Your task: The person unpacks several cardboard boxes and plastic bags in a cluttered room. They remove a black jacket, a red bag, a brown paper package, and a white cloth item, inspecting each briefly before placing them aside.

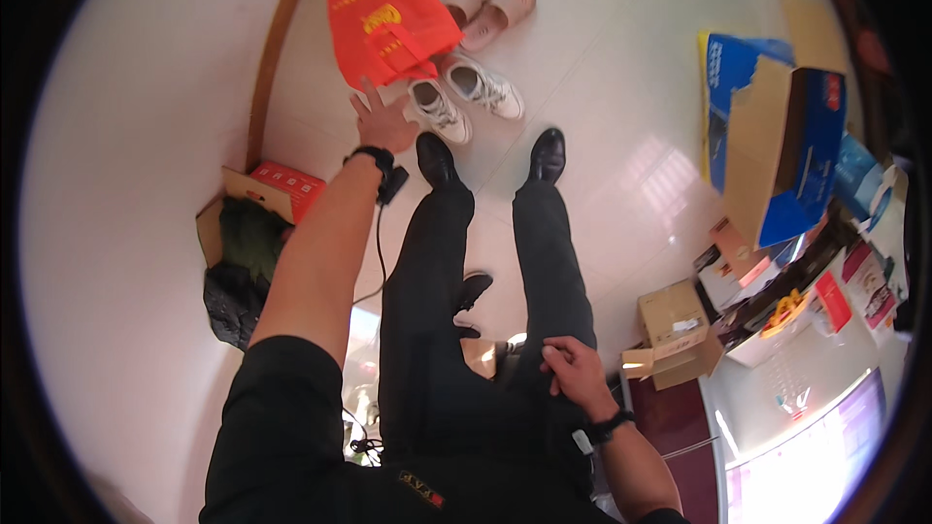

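My left hand (386, 120) reaches forward with spread fingers and holds nothing. Its fingertips are at the lower edge of a red fabric bag (397, 18) with yellow printing; whether they touch it I cannot tell. The bag overlaps the toe end of a pair of pink slippers. White lace-up sneakers (440, 113) stand just right of this hand, in front of my black shoes. My right hand (577, 372) is at my right thigh, its fingers curled inward. The palm is hidden, so I cannot see whether it grips the trouser cloth.
Pink slippers (499, 18) lie beyond the sneakers. At left, an open cardboard box (211, 236) holds dark green material beside a red box (291, 185). An open blue carton (801, 160) and a smaller cardboard box (670, 313) stand at right. A cable hangs from my left wrist.
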Tool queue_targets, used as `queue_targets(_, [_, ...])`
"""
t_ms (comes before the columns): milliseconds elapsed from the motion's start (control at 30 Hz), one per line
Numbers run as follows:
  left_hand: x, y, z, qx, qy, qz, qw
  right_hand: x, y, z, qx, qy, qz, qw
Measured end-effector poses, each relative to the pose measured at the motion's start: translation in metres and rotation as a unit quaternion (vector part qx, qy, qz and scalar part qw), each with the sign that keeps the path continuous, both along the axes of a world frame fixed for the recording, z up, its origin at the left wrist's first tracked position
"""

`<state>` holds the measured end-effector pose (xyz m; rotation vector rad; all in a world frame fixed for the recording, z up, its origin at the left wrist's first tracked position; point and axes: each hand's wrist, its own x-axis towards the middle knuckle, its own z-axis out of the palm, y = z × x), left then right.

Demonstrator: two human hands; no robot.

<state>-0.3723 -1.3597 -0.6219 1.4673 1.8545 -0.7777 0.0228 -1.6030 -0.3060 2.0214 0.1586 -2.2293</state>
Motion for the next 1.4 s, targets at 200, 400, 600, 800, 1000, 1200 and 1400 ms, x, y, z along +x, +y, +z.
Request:
queue_targets(200, [-0.013, 0.043, -0.092, 0.031, 0.145, -0.182, 0.972, 0.016, 0.007, -0.018, -0.067, -0.003, -0.071, 0.995])
queue_targets(400, [-0.052, 0.139, 0.018, 0.295, -0.051, -0.103, 0.948, 0.017, 0.013, -0.015, -0.049, 0.001, -0.073, 0.996])
queue_targets(600, [-0.021, 0.151, 0.240, 0.388, -0.226, 0.065, 0.891, 0.015, 0.023, 0.006, 0.083, -0.011, -0.026, 0.996])
queue_targets(800, [0.027, 0.081, 0.456, 0.366, -0.355, 0.150, 0.847, 0.021, 0.088, 0.066, 0.338, -0.036, -0.073, 0.938])
queue_targets(1000, [0.089, -0.030, 0.566, 0.339, -0.545, 0.394, 0.658, 0.035, 0.184, 0.132, 0.420, 0.044, -0.161, 0.892])
queue_targets(1200, [0.176, -0.118, 0.584, 0.336, -0.533, 0.381, 0.677, 0.018, 0.218, 0.172, 0.422, 0.128, -0.070, 0.895])
queue_targets(1400, [0.162, -0.174, 0.604, 0.451, -0.581, 0.442, 0.513, -0.008, 0.216, 0.210, 0.454, 0.156, 0.077, 0.874])
